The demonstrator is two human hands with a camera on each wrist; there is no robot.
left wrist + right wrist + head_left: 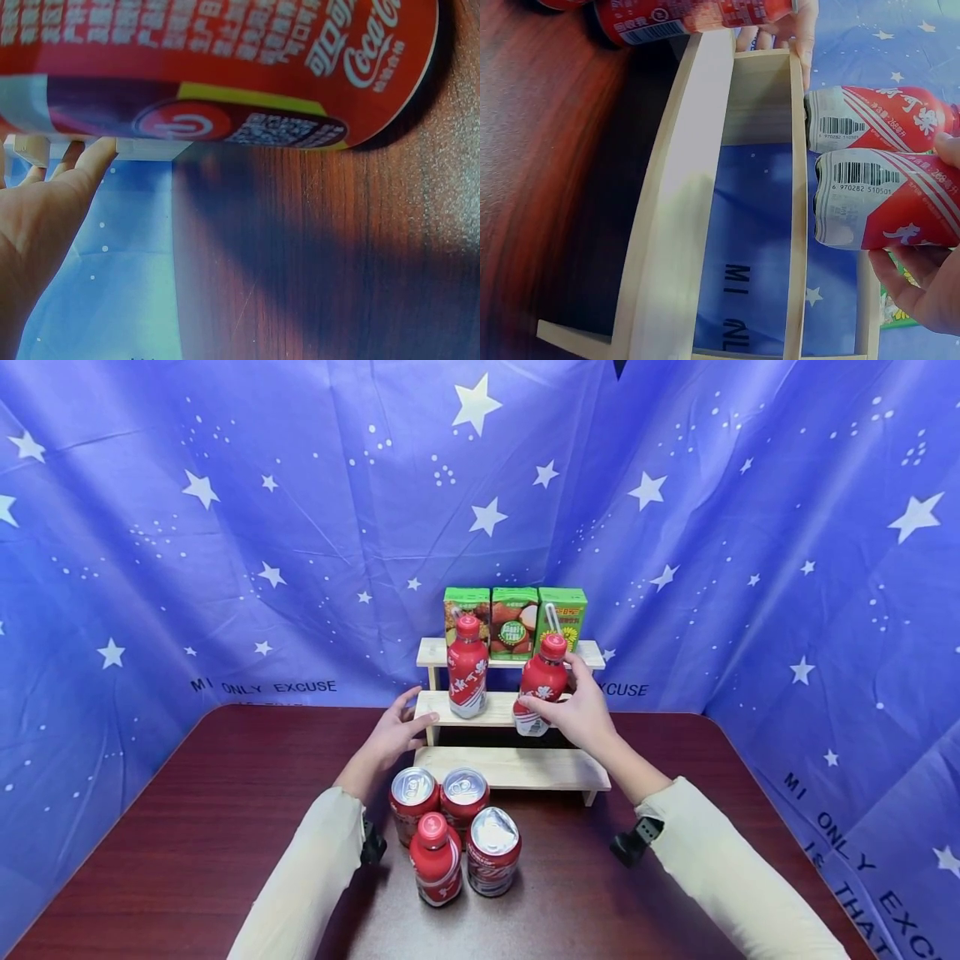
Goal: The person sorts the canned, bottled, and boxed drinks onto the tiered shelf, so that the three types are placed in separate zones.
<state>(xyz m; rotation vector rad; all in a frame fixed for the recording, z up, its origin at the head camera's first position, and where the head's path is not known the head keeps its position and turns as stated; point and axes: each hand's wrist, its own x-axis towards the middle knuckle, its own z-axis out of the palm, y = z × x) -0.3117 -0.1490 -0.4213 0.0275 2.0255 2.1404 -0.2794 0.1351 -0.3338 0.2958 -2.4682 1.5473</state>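
A red drink bottle (546, 679) with a red cap and whitish base is gripped by my right hand (583, 710), thumb in front and fingers behind. It leans slightly; in the right wrist view its base is close to the edge of the middle step. My left hand (396, 727) holds the left end of the middle step of a three-tier wooden rack (510, 767), thumb at the front. A matching red bottle (467, 672) stands upright on that step, left of the held one. The left wrist view shows left fingers (94, 159) against the rack, partly hidden by a can.
Three green juice boxes (513, 622) line the top step. Before the rack's left part stand three red Coca-Cola cans (493, 856) and another red bottle (437, 864), close to my left forearm. A blue star-printed cloth (360, 527) hangs behind the dark red table (187, 827).
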